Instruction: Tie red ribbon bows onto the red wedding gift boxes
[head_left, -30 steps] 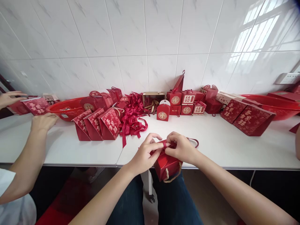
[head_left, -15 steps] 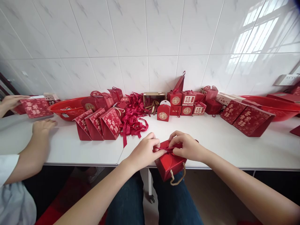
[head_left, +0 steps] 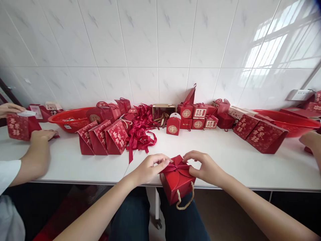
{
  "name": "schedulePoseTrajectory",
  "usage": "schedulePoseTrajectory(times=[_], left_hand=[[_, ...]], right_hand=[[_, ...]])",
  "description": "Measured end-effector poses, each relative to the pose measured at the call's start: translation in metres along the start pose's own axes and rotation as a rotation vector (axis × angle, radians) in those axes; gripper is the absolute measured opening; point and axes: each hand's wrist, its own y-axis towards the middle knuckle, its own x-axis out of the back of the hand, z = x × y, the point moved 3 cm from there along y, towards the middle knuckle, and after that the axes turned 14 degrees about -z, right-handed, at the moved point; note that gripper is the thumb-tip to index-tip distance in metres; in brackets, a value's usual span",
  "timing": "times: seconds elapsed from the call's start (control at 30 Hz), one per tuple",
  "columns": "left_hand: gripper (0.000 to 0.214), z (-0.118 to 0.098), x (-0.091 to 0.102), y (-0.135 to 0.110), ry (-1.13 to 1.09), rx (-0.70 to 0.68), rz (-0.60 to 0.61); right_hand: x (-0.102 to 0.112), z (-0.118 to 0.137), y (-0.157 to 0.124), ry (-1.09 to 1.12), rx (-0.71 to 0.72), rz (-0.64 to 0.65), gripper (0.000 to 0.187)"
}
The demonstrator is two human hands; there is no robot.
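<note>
A red gift box (head_left: 173,189) with a twisted rope handle (head_left: 185,205) sits tilted at the table's front edge, partly over my lap. Across its folded petal top runs a dark red ribbon (head_left: 177,167), knotted in the middle. My left hand (head_left: 151,169) pinches the ribbon's left side between thumb and fingers. On the opposite side, my right hand (head_left: 204,167) has its thumb and forefinger curled around the ribbon's right part at the box edge; the fingertips partly hide what lies between them.
Loose red ribbons (head_left: 141,130) lie behind my left hand, beside several slanted red boxes (head_left: 116,137). Small boxes (head_left: 198,117) stand stacked along the wall. Red baskets (head_left: 72,115) (head_left: 298,125) flank them. A co-worker's hands (head_left: 41,135) handle a box at left; another person's hand (head_left: 311,140) shows at right.
The ribbon's knot now lies uncovered, as both hands have drawn apart to its two sides. The co-worker's box at left has moved left. A hand has appeared at the right edge.
</note>
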Motion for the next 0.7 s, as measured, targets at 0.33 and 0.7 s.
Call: schedulePoseTrajectory(times=[0.33, 0.7], left_hand=[[0.043, 0.014, 0.007, 0.003, 0.567, -0.204, -0.210], [0.034, 0.021, 0.012, -0.011, 0.570, -0.247, -0.174]], right_hand=[[0.002, 0.000, -0.014, -0.102, -0.081, 0.009, 0.022], [0.006, 0.005, -0.025, 0.020, 0.021, 0.031, 0.023]])
